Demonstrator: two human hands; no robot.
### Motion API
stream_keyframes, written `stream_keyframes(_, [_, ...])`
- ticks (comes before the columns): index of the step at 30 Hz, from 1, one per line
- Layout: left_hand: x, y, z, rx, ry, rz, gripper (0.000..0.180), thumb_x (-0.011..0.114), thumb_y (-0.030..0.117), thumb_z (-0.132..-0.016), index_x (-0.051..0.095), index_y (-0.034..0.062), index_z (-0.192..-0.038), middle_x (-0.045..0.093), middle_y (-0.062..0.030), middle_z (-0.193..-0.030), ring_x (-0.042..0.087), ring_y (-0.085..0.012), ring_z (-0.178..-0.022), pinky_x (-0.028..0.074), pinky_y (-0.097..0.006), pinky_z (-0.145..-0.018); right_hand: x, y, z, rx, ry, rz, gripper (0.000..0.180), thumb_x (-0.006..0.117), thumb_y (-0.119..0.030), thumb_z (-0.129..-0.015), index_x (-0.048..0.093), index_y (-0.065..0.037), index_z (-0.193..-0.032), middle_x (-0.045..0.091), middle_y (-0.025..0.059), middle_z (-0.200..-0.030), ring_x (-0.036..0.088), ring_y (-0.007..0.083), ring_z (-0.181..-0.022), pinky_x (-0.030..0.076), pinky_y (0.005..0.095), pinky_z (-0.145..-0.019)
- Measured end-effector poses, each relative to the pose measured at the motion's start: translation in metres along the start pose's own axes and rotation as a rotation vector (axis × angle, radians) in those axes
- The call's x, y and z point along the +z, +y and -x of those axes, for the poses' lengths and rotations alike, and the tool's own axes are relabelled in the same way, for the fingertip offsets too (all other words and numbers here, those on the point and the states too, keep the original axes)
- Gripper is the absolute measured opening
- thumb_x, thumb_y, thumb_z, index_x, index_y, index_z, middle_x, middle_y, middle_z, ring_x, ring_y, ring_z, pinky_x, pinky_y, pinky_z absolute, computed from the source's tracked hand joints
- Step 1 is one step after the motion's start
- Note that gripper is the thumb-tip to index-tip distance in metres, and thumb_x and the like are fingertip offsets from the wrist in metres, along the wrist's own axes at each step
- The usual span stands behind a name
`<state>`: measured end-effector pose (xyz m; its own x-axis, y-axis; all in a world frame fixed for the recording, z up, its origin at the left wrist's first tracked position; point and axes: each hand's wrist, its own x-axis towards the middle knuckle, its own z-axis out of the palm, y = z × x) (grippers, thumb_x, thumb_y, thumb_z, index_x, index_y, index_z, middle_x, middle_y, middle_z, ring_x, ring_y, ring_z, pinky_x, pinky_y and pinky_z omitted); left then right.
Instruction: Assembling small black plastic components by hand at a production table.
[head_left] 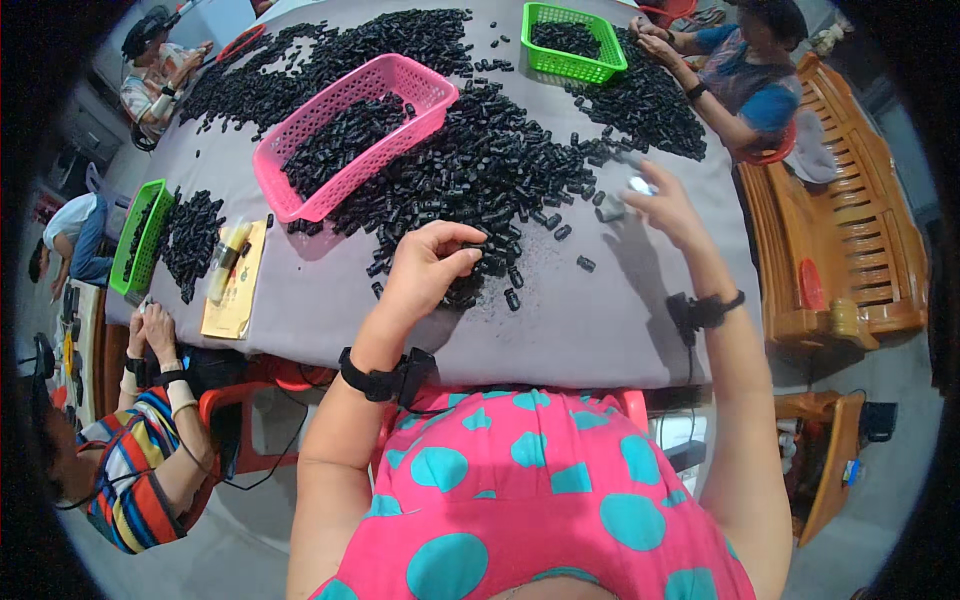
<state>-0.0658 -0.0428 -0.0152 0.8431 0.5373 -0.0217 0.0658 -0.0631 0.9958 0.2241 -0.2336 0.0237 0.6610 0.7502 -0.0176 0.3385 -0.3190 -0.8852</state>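
At the near edge of a large heap of small black ribbed cylinders [510, 165], my left hand [430, 268] is closed in a pinch. A small dark piece, seemingly one of these cylinders, shows between its thumb and forefinger. My right hand [672, 208] is raised over the cloth to the right of the heap and smeared by motion. A bright white spot [641, 186] shows at its fingers, and a blurred grey piece [608, 209] is just left of the thumb. Whether the fingers grip anything is unclear. Both wrists wear black bands.
A pink basket [285, 150] partly filled with cylinders rests on the heap. Green baskets [575, 67] [150, 225] stand at the far right and left. A yellow packet [235, 300] lies left on the grey cloth [560, 340]. Other people sit around the table; a wooden bench [845, 200] is right.
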Motion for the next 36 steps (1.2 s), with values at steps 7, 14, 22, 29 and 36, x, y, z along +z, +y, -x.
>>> stream_keyframes(7, [0.029,0.001,-0.011,0.046,-0.160,-0.124,0.019,0.060,0.012,-0.090,0.067,0.0022,-0.104,0.061,0.0005,-0.080,0.054,-0.0065,-0.068,0.047,-0.022,-0.063,-0.007,0.044,0.010,0.056,-0.057,-0.027,0.038,0.066,-0.010,-0.078,0.059,0.000,-0.114,0.059,0.0037,-0.085,0.055,0.0091,-0.064,0.047,0.0257,-0.056])
stream_keyframes(14, [0.028,-0.002,-0.006,0.027,-0.205,-0.144,0.020,0.063,0.007,-0.086,0.067,0.0002,-0.104,0.060,-0.0015,-0.087,0.056,-0.0082,-0.070,0.048,-0.023,-0.064,0.020,0.049,0.009,-0.194,0.076,0.389,0.041,0.061,-0.005,-0.071,0.059,-0.002,-0.112,0.064,0.0220,-0.096,0.061,0.0380,-0.092,0.048,0.0385,-0.082])
stream_keyframes(22, [0.024,0.002,-0.007,-0.003,-0.193,-0.162,0.018,0.062,0.008,-0.087,0.067,-0.0009,-0.102,0.058,-0.0013,-0.084,0.055,-0.0085,-0.070,0.047,-0.023,-0.065,-0.060,0.053,-0.004,0.165,-0.007,0.374,0.048,0.066,-0.007,-0.074,0.057,0.002,-0.120,0.065,0.0106,-0.090,0.060,0.0144,-0.064,0.047,0.0268,-0.051])
stream_keyframes(29, [0.023,0.005,-0.010,-0.133,-0.174,-0.011,0.018,0.057,0.019,-0.094,0.065,0.0022,-0.095,0.056,0.0031,-0.069,0.052,-0.0054,-0.061,0.044,-0.020,-0.056,-0.037,0.072,-0.104,0.043,0.154,0.329,0.044,0.064,-0.008,-0.069,0.062,-0.003,-0.113,0.063,0.0097,-0.073,0.061,0.0179,-0.055,0.049,0.0328,-0.050])
stream_keyframes(36, [0.008,-0.008,0.008,-0.154,-0.075,0.016,0.014,0.060,0.016,-0.091,0.064,0.0023,-0.092,0.056,0.0040,-0.071,0.051,-0.0043,-0.061,0.043,-0.020,-0.055,0.005,0.072,-0.139,-0.024,-0.036,0.444,0.050,0.064,-0.009,-0.067,0.060,-0.003,-0.117,0.067,0.0186,-0.091,0.065,0.0260,-0.081,0.051,0.0338,-0.071])
